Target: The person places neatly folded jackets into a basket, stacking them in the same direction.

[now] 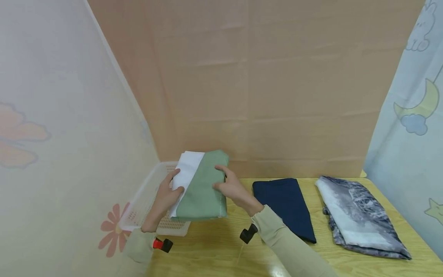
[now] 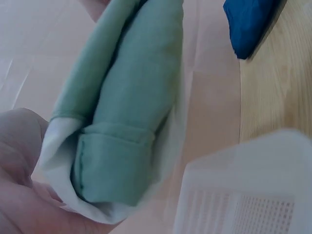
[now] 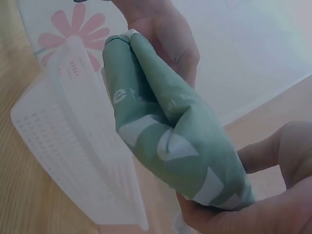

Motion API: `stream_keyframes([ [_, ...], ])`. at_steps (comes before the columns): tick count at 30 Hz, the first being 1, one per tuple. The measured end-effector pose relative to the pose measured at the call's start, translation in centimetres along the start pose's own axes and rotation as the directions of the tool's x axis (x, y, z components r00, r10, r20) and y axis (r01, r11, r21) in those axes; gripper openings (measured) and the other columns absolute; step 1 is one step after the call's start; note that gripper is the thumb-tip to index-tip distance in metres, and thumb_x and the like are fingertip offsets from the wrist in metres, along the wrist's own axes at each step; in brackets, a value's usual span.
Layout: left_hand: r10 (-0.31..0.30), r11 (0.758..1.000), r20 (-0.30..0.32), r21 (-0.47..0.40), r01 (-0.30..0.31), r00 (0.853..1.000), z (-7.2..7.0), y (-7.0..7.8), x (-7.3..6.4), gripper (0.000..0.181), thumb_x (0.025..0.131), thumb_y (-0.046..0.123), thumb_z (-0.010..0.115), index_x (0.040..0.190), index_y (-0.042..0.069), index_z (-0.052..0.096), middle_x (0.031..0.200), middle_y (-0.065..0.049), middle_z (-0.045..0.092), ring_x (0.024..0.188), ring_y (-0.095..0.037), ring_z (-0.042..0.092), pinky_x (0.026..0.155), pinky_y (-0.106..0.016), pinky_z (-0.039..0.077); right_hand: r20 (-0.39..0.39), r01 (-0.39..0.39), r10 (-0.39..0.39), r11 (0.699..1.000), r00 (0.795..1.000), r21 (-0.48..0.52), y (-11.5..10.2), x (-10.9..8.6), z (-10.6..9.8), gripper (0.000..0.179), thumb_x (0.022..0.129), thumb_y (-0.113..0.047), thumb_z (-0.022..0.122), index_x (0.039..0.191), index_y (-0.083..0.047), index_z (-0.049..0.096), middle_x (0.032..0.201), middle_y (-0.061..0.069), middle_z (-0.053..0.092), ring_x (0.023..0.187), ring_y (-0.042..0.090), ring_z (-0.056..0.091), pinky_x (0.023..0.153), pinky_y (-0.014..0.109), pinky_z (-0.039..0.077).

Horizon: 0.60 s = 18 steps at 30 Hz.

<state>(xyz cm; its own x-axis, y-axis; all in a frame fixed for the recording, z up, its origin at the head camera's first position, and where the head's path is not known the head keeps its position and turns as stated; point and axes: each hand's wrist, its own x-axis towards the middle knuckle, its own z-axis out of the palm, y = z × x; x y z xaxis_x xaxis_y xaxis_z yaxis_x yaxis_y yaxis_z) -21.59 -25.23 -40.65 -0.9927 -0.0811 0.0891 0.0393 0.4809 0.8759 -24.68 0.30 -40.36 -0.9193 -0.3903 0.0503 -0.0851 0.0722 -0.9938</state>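
Observation:
Both hands hold up a folded green and white cloth (image 1: 204, 188) in front of the person, close over the basket's right side. The left hand (image 1: 166, 198) grips its white left edge, thumb on the near face. My right hand (image 1: 235, 188) pinches the green right edge. In the left wrist view the rolled layers of the cloth (image 2: 131, 97) show, green inside a white outer fold. White leaf-like prints and lettering appear on the cloth (image 3: 180, 136) in the right wrist view. A white perforated plastic basket (image 1: 138, 207) stands on the table below and left of it.
A folded navy cloth (image 1: 285, 207) lies on the wooden table (image 1: 207, 250) right of the hands. Farther right lies a folded grey and white patterned cloth (image 1: 360, 219). A brown sheet (image 1: 259, 96) hangs behind the table, with a flowered curtain (image 1: 69, 115) close along the left side.

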Motion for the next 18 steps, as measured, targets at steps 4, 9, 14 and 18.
stream_keyframes([
  [4, -0.005, 0.999, 0.003, -0.031, 0.006, 1.000, -1.9, -0.5, 0.3, 0.073, 0.099, 0.001, 0.060, 0.167, 0.010, 0.033, 0.173, -0.023, 0.025, 0.156, -0.046, 0.028, 0.120, -0.066, 0.036, 0.022, -0.016, 0.015, 0.999, 1.000, 0.051, -0.7, 1.0, 1.1, 0.074, 0.097, 0.003, 0.064, 0.165, -0.011, 0.037, 0.171, 0.024, 0.025, 0.149, 0.044, 0.042, 0.110, 0.056, 0.048],
  [9, -0.025, 0.998, 0.009, -0.057, 0.025, 1.000, -4.1, -0.9, 0.3, 0.074, 0.101, -0.001, 0.060, 0.168, 0.012, 0.032, 0.176, -0.023, 0.020, 0.157, -0.047, 0.027, 0.121, -0.064, 0.035, 0.037, -0.007, 0.004, 0.996, 0.999, 0.084, -1.1, 1.9, 2.7, 0.074, 0.096, 0.003, 0.067, 0.163, -0.010, 0.039, 0.170, 0.026, 0.026, 0.147, 0.045, 0.042, 0.109, 0.055, 0.050],
  [14, -0.066, 0.997, 0.006, -0.043, 0.066, 0.998, -5.9, -1.2, 0.4, 0.075, 0.100, 0.000, 0.060, 0.169, 0.012, 0.031, 0.177, -0.022, 0.019, 0.156, -0.045, 0.027, 0.120, -0.064, 0.036, 0.068, 0.004, -0.012, 0.994, 0.998, 0.110, -1.2, 2.8, 4.0, 0.073, 0.097, 0.001, 0.066, 0.163, -0.010, 0.038, 0.168, 0.026, 0.027, 0.147, 0.044, 0.043, 0.110, 0.056, 0.049],
  [18, -0.080, 0.997, -0.005, -0.015, 0.080, 0.997, -7.3, -1.9, 0.7, 0.076, 0.100, 0.000, 0.059, 0.169, 0.010, 0.029, 0.177, -0.023, 0.018, 0.159, -0.044, 0.022, 0.123, -0.065, 0.032, 0.125, 0.011, -0.029, 0.989, 0.992, 0.147, -0.9, 3.6, 4.9, 0.074, 0.098, 0.002, 0.063, 0.165, -0.010, 0.035, 0.172, 0.024, 0.019, 0.151, 0.044, 0.038, 0.114, 0.058, 0.047],
])
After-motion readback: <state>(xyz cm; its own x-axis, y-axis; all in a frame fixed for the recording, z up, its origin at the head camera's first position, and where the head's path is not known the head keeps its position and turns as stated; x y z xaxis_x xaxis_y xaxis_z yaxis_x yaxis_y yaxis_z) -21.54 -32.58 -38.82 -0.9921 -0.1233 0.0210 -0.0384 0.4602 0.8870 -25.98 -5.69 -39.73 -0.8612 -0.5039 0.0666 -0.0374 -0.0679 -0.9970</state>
